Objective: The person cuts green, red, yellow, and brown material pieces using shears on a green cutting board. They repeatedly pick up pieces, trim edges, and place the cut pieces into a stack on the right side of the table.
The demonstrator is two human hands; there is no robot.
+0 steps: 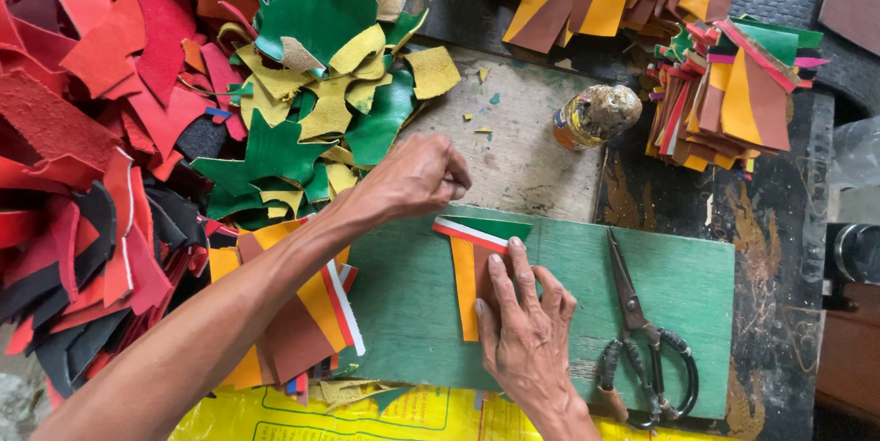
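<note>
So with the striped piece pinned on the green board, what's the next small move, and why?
Probably press the red-and-white strip down along its length: the right hand pins the brown-and-orange piece flat, while the left hand, fisted, sits at the strip's end.

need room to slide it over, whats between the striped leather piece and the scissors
Head view: only bare green board lies between the striped leather piece and the scissors, apart from the right hand pressing the piece.

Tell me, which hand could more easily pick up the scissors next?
Probably the right hand: it lies flat on the leather piece, just beside the scissors on the green board. The left hand is fisted farther away, across the piece.
</note>
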